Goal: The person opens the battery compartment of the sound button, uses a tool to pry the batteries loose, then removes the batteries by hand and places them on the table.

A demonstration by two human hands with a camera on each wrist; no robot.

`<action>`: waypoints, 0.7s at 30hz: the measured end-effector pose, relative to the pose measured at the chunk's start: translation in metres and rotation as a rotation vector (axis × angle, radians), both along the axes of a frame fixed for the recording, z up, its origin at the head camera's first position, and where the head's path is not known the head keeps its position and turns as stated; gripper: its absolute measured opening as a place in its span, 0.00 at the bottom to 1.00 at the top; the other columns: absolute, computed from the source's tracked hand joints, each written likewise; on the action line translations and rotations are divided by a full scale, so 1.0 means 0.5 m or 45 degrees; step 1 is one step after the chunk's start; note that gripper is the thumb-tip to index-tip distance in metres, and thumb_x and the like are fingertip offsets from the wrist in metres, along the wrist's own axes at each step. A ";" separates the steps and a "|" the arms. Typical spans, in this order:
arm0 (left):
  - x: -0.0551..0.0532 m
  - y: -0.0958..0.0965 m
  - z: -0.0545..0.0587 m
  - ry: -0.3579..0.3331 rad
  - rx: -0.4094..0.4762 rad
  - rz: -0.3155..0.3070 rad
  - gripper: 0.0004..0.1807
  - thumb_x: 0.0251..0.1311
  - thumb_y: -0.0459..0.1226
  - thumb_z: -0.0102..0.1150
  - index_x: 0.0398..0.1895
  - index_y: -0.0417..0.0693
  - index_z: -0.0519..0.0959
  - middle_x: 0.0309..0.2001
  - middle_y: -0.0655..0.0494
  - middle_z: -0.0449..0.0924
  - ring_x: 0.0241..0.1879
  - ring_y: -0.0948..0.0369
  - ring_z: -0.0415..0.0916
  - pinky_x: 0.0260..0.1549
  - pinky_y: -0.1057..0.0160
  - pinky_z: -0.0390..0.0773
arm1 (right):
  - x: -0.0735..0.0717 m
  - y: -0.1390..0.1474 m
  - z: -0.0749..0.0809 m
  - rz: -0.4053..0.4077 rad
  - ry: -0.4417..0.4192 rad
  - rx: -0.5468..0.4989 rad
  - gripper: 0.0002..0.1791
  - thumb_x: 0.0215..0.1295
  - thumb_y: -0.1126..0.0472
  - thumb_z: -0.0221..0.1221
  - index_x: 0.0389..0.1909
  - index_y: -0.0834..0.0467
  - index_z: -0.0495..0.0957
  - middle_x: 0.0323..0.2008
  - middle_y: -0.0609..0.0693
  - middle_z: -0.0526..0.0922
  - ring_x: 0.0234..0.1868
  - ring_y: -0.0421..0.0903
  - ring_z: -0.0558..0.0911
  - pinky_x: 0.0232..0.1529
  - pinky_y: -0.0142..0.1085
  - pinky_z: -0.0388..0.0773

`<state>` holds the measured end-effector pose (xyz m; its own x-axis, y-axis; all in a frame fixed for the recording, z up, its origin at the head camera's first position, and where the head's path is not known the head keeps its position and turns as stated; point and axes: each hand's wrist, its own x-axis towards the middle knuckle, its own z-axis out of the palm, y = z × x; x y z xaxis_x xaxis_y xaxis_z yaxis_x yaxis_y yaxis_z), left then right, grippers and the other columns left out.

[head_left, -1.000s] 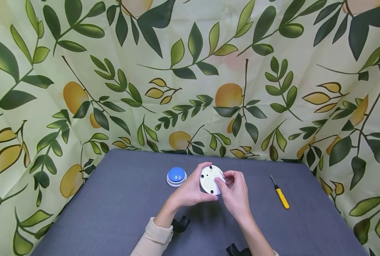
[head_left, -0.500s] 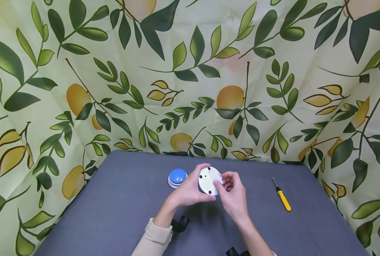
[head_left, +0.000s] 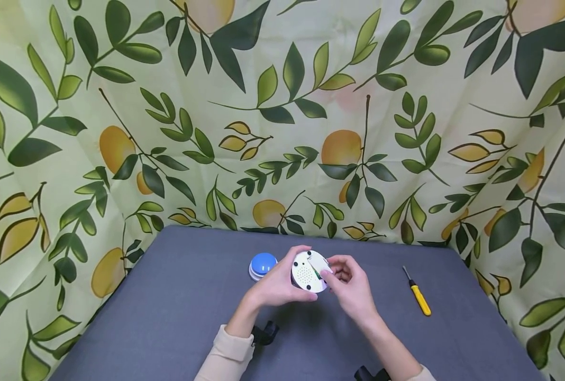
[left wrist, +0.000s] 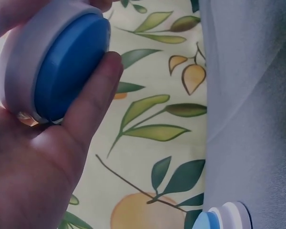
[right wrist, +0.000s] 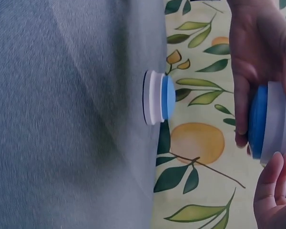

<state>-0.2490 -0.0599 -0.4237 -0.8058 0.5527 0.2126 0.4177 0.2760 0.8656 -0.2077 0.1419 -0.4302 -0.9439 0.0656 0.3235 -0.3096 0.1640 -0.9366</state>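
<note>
My left hand (head_left: 279,279) grips a white round push button (head_left: 303,275) from its left side, holding it above the table with the underside facing me. That underside has small black feet and a patch of speaker holes. Its blue dome (left wrist: 71,67) faces away, with a finger lying along it in the left wrist view. My right hand (head_left: 354,290) pinches the white battery cover (head_left: 318,261) at the button's right side, thumb on its face and fingers curled behind. A narrow dark and green gap shows along the cover's inner edge.
A second push button (head_left: 263,262), blue dome up on a white base, stands on the grey table (head_left: 182,296) behind my left hand. A screwdriver (head_left: 420,299) with a yellow handle lies to the right. Leaf-patterned cloth (head_left: 287,132) hangs behind the table.
The battery cover has shifted away from the base, and a gap now shows along its edge. Both hands have moved slightly left with the button.
</note>
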 end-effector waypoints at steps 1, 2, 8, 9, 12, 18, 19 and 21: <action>-0.001 0.000 0.000 -0.007 0.008 -0.005 0.53 0.45 0.41 0.81 0.74 0.57 0.58 0.57 0.58 0.74 0.51 0.61 0.74 0.52 0.60 0.73 | 0.000 0.003 0.002 0.006 -0.017 0.002 0.15 0.63 0.69 0.68 0.49 0.65 0.78 0.34 0.58 0.78 0.28 0.43 0.77 0.28 0.34 0.79; -0.001 -0.001 -0.001 -0.011 0.023 -0.015 0.53 0.46 0.40 0.81 0.74 0.57 0.59 0.57 0.57 0.73 0.52 0.60 0.73 0.52 0.60 0.73 | 0.000 0.007 0.004 0.012 -0.028 0.004 0.15 0.63 0.69 0.68 0.49 0.65 0.78 0.34 0.58 0.78 0.28 0.43 0.77 0.28 0.35 0.80; -0.003 -0.003 0.000 -0.068 0.088 -0.039 0.52 0.46 0.40 0.80 0.74 0.54 0.59 0.58 0.55 0.73 0.53 0.59 0.73 0.52 0.58 0.73 | -0.007 0.027 0.017 0.033 -0.072 0.015 0.13 0.65 0.68 0.66 0.49 0.64 0.80 0.36 0.58 0.79 0.30 0.46 0.78 0.32 0.36 0.81; -0.004 -0.003 0.001 -0.079 0.091 -0.038 0.52 0.46 0.41 0.80 0.74 0.55 0.59 0.58 0.55 0.73 0.53 0.58 0.73 0.52 0.58 0.73 | -0.008 0.030 0.019 0.032 -0.078 0.013 0.13 0.65 0.68 0.66 0.49 0.64 0.80 0.36 0.58 0.79 0.30 0.46 0.78 0.33 0.36 0.81; -0.005 -0.006 0.001 -0.106 0.093 -0.038 0.52 0.47 0.42 0.79 0.75 0.57 0.59 0.57 0.55 0.73 0.53 0.58 0.73 0.52 0.57 0.73 | -0.010 0.040 0.025 0.048 -0.085 0.010 0.12 0.67 0.68 0.64 0.50 0.65 0.80 0.38 0.60 0.80 0.30 0.47 0.79 0.34 0.36 0.81; -0.008 -0.012 -0.003 -0.139 0.097 -0.033 0.51 0.47 0.42 0.78 0.75 0.61 0.59 0.56 0.55 0.73 0.52 0.57 0.73 0.51 0.56 0.73 | -0.021 0.061 0.028 0.103 -0.124 0.021 0.12 0.69 0.67 0.63 0.51 0.66 0.80 0.39 0.61 0.81 0.30 0.48 0.80 0.36 0.39 0.82; -0.008 -0.013 -0.004 -0.138 0.099 -0.032 0.51 0.47 0.42 0.78 0.75 0.61 0.59 0.56 0.55 0.73 0.52 0.57 0.73 0.50 0.56 0.73 | -0.024 0.065 0.028 0.107 -0.127 0.023 0.12 0.69 0.67 0.63 0.51 0.66 0.80 0.39 0.60 0.81 0.30 0.48 0.80 0.36 0.39 0.82; -0.009 -0.014 -0.006 -0.132 0.100 -0.032 0.50 0.47 0.42 0.78 0.74 0.61 0.60 0.55 0.54 0.74 0.51 0.57 0.73 0.50 0.56 0.74 | -0.028 0.072 0.028 0.112 -0.127 0.028 0.12 0.69 0.67 0.63 0.51 0.66 0.80 0.38 0.59 0.81 0.30 0.48 0.80 0.35 0.38 0.82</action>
<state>-0.2536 -0.0671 -0.4265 -0.8119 0.5578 0.1725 0.3310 0.1962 0.9230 -0.2219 0.1779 -0.4160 -0.9733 -0.0252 0.2282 -0.2292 0.1615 -0.9599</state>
